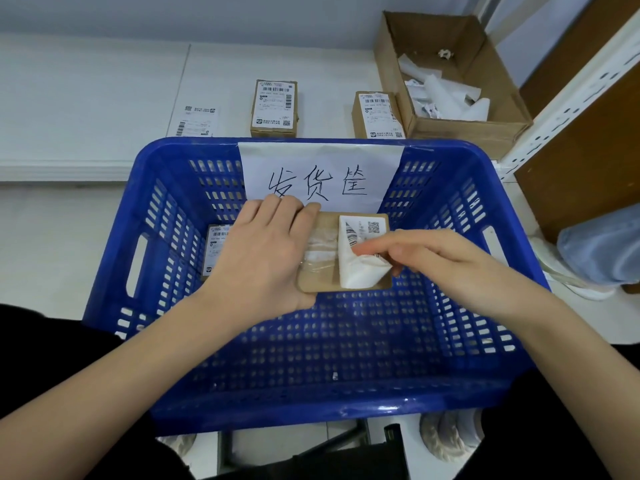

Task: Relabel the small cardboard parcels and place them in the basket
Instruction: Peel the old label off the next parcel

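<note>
A small cardboard parcel (320, 275) hangs above the blue basket (450, 372), gripped along its left side by my left hand (266, 251). My right hand (429, 258) pinches a white shipping label (360, 271) that is peeled up and folded over from the parcel's right half. Another labelled parcel (216, 247) lies inside the basket at the left, partly hidden behind my left hand. Two more labelled parcels (275, 107) (377, 116) stand on the white table behind the basket.
A loose label sheet (197, 121) lies on the table at the left. An open brown box (450, 109) holding crumpled white paper sits at the back right. A white metal shelf post (568, 105) rises on the right. A handwritten paper sign (318, 174) hangs on the basket's far wall.
</note>
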Motion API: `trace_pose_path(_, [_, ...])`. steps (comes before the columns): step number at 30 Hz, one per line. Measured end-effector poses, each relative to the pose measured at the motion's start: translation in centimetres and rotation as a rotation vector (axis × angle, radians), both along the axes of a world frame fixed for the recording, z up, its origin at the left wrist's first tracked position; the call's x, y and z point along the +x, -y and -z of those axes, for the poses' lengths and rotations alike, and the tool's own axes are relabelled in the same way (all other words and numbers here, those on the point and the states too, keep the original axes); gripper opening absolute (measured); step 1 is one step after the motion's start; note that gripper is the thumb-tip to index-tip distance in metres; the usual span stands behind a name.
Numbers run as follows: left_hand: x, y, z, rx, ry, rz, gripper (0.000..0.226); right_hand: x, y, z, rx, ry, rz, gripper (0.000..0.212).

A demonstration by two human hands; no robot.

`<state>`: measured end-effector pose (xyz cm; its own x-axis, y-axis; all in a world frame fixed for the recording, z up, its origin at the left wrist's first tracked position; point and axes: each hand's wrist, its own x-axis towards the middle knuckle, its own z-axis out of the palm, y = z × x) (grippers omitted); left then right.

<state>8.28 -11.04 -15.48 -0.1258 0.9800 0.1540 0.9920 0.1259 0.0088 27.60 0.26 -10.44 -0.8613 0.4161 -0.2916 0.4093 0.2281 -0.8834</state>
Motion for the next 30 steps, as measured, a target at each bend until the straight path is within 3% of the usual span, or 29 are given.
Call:
trace_pose_path(3, [0.3, 0.0, -0.1, 0.005, 0.003, 0.007, 0.103, 0.4, -0.6, -0.1, -0.002, -0.028, -0.045, 0.045])
trace_pose_path(6, [0.6, 0.2, -0.1, -0.002, -0.012, 0.033, 0.103, 0.0, -0.5, 0.1, 0.069, -0.014, -0.071, 0.025])
trace_pose_path(10, [1.2, 0.3, 0.0, -0.010, -0.037, 0.075, 0.101, -0.4, -0.4, 0.5, 0.062, -0.023, -0.060, 0.024])
trace_pose_path(14, [1.4, 0.3, -0.1, -0.012, -0.029, 0.074, 0.102, -0.6, -0.3, 1.2, 0.114, -0.059, 0.043, 0.008])
trace_pose_path(22, [1.7, -0.2, -0.3, -0.020, -0.079, 0.019, 0.104, -1.4, 1.4, 2.1, 0.048, -0.112, 0.446, 0.005])
trace_pose_path(30, [3.1, -0.1, -0.5, -0.050, -0.172, -0.010, 0.111, -1.8, 1.4, 2.8, 0.157, 0.022, 0.560, 0.045])
